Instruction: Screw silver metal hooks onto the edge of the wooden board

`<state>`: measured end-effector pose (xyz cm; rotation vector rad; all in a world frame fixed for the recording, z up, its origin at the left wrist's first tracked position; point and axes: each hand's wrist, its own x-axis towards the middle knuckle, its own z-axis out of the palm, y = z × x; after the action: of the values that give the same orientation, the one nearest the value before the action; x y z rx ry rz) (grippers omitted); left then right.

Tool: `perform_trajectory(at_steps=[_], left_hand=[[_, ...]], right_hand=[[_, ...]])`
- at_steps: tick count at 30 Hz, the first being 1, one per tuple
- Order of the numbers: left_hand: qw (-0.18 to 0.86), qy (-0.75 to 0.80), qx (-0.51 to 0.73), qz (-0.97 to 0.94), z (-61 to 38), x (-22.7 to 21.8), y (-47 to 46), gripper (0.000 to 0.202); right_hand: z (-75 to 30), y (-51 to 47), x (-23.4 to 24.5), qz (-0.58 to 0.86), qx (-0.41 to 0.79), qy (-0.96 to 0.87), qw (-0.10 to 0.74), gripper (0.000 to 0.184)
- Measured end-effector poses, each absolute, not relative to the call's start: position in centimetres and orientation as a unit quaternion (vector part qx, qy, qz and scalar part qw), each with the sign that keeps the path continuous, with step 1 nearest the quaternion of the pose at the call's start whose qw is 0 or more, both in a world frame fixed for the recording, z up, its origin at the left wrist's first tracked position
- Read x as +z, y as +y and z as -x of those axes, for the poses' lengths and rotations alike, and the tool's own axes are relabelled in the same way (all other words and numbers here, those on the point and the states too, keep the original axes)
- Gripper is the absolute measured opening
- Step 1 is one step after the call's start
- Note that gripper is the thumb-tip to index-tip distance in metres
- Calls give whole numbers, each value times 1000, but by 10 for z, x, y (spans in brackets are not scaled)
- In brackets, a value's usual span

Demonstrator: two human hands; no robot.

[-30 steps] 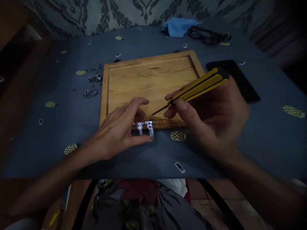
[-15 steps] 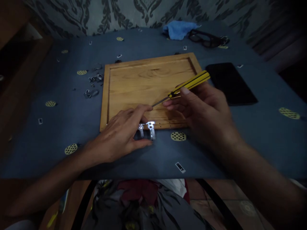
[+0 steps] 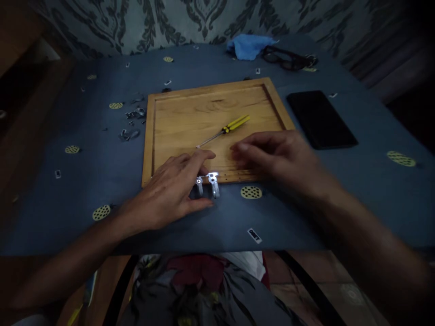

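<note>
My left hand (image 3: 166, 192) lies over the near left edge of a wooden panel (image 3: 190, 113) with a raised rim. Its thumb and forefinger are apart, on either side of a shiny metal bracket (image 3: 213, 178) with curved arms hanging over the panel's edge. A cross-head screw shows in the bracket's left part; the hand partly hides that side. A screwdriver (image 3: 237, 123) with a yellow and black handle rests on the panel, its tip toward my left hand. My right hand (image 3: 282, 156), a little blurred, hovers above the panel's right side, fingers loosely bent and nothing visible in them.
Loose metal clips (image 3: 131, 134) and small screws lie left of the panel. A black phone or tablet (image 3: 321, 118) is on the right. Behind are a blue cloth (image 3: 249, 46) and dark-framed glasses (image 3: 287, 58). The blue tablecloth (image 3: 210, 226) ends near my lap.
The screwdriver has left my right hand and now lies on the panel. My right hand has lowered slightly with its fingers emptied. My left hand stays by the bracket.
</note>
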<state>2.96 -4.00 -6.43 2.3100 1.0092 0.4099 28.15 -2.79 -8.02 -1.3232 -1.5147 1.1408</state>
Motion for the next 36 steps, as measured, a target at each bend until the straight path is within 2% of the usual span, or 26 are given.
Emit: perform_trajectory(at_steps=[2,5,8,14,22,36], left_hand=[[279,377,153,-870,-29,-66,-40,75],[262,358,163,-881,-28,-68,-40,77],[254,345,162,-889,-27,-69,-40,79],[263,340,140,-892,-26,-66,-39,82],[276,347,140,-885,-25,-66,-40,80],[282,327,136,-892,-26,-64,-41,74]], right_hand=[[-281,-34,-83,484,413,-678,368,22],[-285,-43,-93,387,292,-824,292,38],[-288,-49,-103,365,228,-863,266,46],[-283,-50,-110,359,180,-873,277,42],[-279,-47,-112,362,174,-863,305,27],[-277,-47,-114,364,150,-859,329,23]])
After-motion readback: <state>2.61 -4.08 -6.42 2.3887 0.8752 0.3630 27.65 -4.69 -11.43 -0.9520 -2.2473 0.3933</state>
